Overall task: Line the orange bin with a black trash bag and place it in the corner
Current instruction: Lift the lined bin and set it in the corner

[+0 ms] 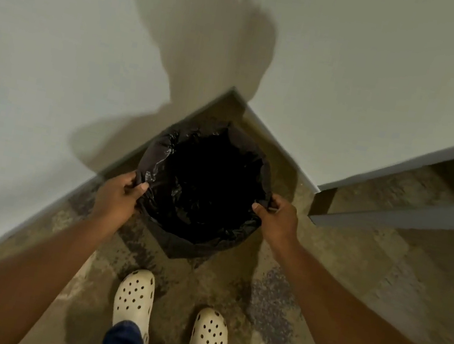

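Note:
A black trash bag [202, 188] lines a round bin and folds down over its rim and sides, so no orange of the bin shows. The bin stands on the floor close to the corner where two white walls meet. My left hand [119, 196] grips the bag-covered rim on the left side. On the right side my right hand [276, 217] grips the rim the same way. The inside of the bag is dark and I cannot see into it.
White walls [59, 53] meet at the corner [233, 90] behind the bin. A grey ledge or door edge [398, 215] juts out at the right. My feet in cream clogs [135, 297] stand on mottled carpet just in front of the bin.

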### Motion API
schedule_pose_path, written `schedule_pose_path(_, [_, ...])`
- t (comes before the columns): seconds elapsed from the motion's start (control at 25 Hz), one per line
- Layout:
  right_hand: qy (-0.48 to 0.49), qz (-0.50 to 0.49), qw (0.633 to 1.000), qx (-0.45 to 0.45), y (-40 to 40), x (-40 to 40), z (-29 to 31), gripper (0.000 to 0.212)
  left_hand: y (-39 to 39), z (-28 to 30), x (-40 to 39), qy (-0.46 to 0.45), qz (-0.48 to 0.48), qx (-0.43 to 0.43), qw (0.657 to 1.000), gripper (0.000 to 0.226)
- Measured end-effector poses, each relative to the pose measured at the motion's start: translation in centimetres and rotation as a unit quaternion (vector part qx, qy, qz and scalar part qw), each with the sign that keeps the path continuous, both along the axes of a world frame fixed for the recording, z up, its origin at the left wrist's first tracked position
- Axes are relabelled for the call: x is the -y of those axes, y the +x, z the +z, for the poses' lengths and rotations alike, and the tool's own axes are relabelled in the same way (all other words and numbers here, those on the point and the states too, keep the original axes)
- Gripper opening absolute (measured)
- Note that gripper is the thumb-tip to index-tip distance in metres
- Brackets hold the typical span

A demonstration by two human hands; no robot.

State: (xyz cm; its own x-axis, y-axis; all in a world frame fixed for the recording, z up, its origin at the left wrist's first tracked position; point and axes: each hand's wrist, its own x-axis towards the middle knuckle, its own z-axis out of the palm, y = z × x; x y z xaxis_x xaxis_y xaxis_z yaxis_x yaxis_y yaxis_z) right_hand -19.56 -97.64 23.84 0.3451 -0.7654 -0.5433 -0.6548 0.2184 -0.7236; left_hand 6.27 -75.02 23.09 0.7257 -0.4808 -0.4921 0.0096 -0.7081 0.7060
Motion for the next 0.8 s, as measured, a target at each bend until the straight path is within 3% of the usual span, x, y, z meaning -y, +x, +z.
schedule_pose_path(0.24, [-0.019, -0.064, 0.998, -0.02, 1.9, 3.4, -3.3, 0.026, 4.2, -2.0, 7.1, -0.013, -0.037, -0.077, 0.996, 0.032])
schedule_pose_path(0.4, [-0.028, -0.087, 0.995, -0.05, 3.0, 4.3, -4.8, 0.03, 5.9, -3.6, 9.6, 0.005, -0.045, -0.15, 0.988, 0.039])
schedule_pose_path(0.52, [-0.034, -0.088, 0.993, -0.065, 3.3, 5.0, -5.5, 0.033, 6.0, -4.8, 10.6, 0.009, -0.04, -0.17, 0.985, 0.044])
schedule_pose_path(0.68, [-0.023, -0.08, 0.994, -0.069, 2.8, 5.3, -5.7, 0.038, 5.7, -5.6, 10.2, 0.006, -0.042, -0.193, 0.98, 0.029])
schedule_pose_path(0.8, [-0.017, -0.06, 0.995, -0.077, 2.4, 4.8, -5.3, 0.043, 4.8, -5.3, 9.4, -0.002, 0.007, -0.206, 0.979, 0.035])
